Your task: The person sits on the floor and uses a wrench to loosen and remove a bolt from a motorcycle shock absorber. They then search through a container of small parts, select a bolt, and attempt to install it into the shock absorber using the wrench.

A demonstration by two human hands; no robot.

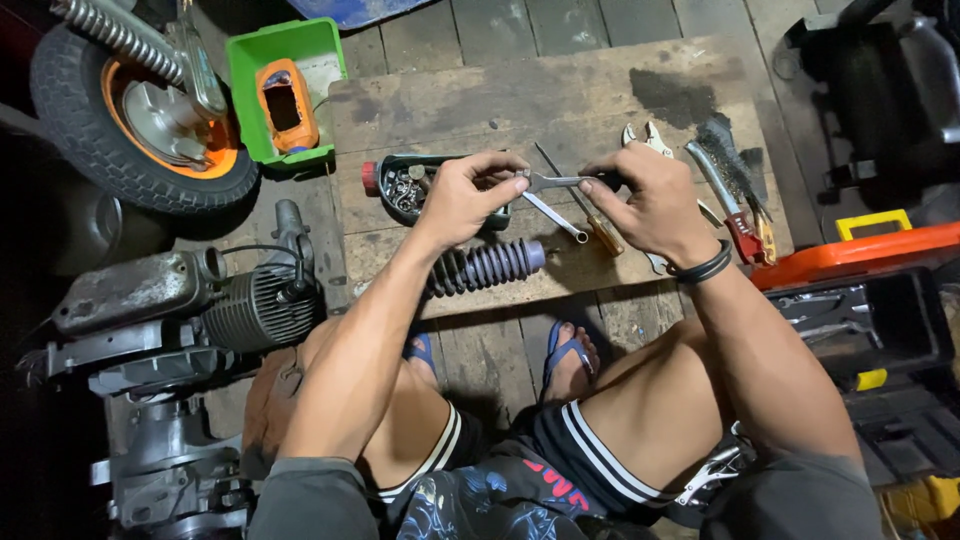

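**A:** Seated over a wooden board [600, 90], a person works with both hands raised just above it. What is in the right hand [650, 205]?

**B:** A slim metal tool [555, 181], pliers or a spanner by the look of it (the head is too small to tell). The right hand is clamped round its dark handle end, and its long axis runs nearly level, pointing left toward the other hand.

**A:** And the left hand [465, 195]?

**B:** Fingers pinched together at the tool's tip, on something tiny that cannot be made out. The two hands meet at that tip, the left the nearer to it, the right holding the far end.

**A:** What lies under them?

**B:** A spanner [553, 215] and a screwdriver [600, 232] flat on the board, just below the tool. A dark tray [395, 160] of small metal parts sits just left of the left hand, and a ribbed rubber boot [487, 266] lies near the board's front edge.

**A:** The surroundings?

**B:** A wire brush [725, 170] to the right, an open toolbox [870, 310] beyond it, a green bin [285, 85] and a wheel [130, 110] at upper left, an engine [190, 310] beside the left knee.
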